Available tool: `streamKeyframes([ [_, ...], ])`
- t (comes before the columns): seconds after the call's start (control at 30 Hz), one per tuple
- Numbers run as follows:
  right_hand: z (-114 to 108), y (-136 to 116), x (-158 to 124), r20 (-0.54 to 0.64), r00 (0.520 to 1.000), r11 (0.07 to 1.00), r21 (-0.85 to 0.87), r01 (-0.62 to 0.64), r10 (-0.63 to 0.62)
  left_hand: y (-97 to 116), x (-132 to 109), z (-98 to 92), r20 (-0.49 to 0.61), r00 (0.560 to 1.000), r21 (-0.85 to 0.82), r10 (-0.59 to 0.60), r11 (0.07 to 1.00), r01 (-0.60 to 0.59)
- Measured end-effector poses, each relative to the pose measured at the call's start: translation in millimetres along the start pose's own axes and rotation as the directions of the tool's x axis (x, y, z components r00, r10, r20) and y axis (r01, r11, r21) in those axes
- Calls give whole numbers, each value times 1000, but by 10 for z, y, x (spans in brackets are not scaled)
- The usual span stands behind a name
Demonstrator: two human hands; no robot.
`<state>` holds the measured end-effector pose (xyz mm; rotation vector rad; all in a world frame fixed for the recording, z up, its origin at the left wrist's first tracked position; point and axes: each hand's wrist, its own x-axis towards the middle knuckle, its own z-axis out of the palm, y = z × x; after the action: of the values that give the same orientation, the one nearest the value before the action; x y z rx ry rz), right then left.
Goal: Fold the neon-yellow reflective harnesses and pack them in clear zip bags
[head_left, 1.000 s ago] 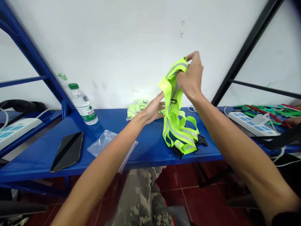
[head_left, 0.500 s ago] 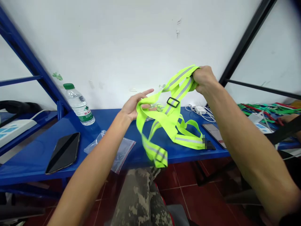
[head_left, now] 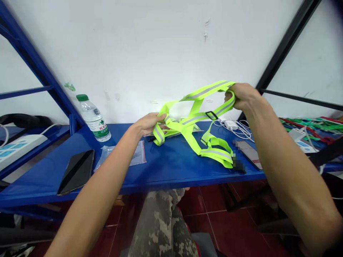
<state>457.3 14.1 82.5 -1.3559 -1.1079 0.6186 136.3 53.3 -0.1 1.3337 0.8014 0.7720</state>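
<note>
Neon-yellow reflective safety vest (head_left: 188, 125) pulled out between both hands, lower straps lying on the blue metal shelf (head_left: 171, 171). Left hand (head_left: 147, 125) gripped a strap loop at the left; right hand (head_left: 242, 96) clutched the top strap at the right. Water bottle (head_left: 93, 120), black phone (head_left: 76, 171), zip bag (head_left: 120, 156) sat left; second phone (head_left: 248, 154), charger (head_left: 230, 125) right.

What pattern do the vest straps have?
The straps are neon yellow with a grey centre stripe; head view.
</note>
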Motion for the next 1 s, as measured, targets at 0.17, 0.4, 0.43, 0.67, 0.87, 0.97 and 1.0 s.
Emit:
streamKeyframes([
  [0.17, 85, 333, -92, 157, 987, 833, -548, 70, 20, -71, 46, 101, 86, 996, -388, 14, 922, 20],
  [0.4, 675, 467, -494, 743, 635, 818, -222, 530, -210, -66, 62, 206, 78, 997, -463, 29, 886, 10],
  [0.43, 784, 499, -551, 796, 567, 826, -163, 540, -214, -63, 53, 227, 68, 997, -452, 47, 892, -12],
  [0.67, 1276, 934, -768, 775, 596, 636, -356, 685, -208, -132, -23, 284, -59, 992, -341, 109, 932, -123],
  [0.87, 1162, 969, -655, 747, 661, 543, -530, 651, -63, -9, -122, 207, -128, 982, -334, 139, 926, -175],
  [0.97, 817, 746, -454, 698, 707, 870, -273, 410, -113, 80, -151, 60, -240, 949, -297, 204, 915, -272],
  [1.0, 681, 664, -387, 623, 762, 945, -107, 310, -180, 96, -150, -4, -289, 929, -277, 230, 909, -311],
])
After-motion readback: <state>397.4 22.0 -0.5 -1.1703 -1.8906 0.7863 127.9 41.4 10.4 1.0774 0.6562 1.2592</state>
